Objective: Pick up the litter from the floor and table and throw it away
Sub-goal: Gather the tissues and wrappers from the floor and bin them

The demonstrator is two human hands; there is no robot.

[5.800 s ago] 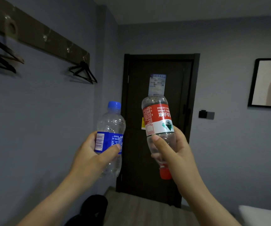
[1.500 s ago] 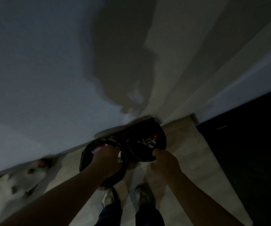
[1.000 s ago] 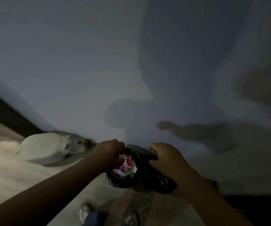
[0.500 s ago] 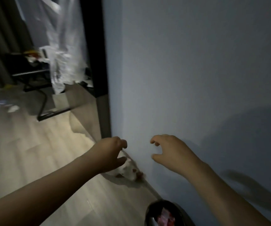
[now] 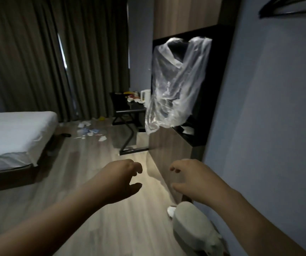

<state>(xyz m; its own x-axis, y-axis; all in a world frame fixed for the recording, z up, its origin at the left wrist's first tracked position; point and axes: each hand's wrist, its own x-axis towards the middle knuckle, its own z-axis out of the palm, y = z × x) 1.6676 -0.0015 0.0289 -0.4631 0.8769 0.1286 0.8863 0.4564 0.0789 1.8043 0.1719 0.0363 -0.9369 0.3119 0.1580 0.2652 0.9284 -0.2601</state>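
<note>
My left hand (image 5: 120,179) and my right hand (image 5: 189,177) hang in front of me above the wooden floor, fingers loosely curled, holding nothing. Several scraps of white and blue litter (image 5: 89,131) lie on the floor far ahead, between the bed and the dark table (image 5: 128,109). More litter (image 5: 132,97) sits on that table beside a white kettle (image 5: 145,95). No bin shows in this view.
A bed with white sheets (image 5: 14,135) fills the left side. A wooden cabinet (image 5: 168,154) with a clear plastic bag (image 5: 174,84) hanging from it stands on the right. Pale slippers (image 5: 192,226) lie by the wall. Dark curtains (image 5: 47,52) close the far end.
Both bottles went into the black bin. My empty hands rose from the bin and my view turned up and left into the room; the bin left the frame.
</note>
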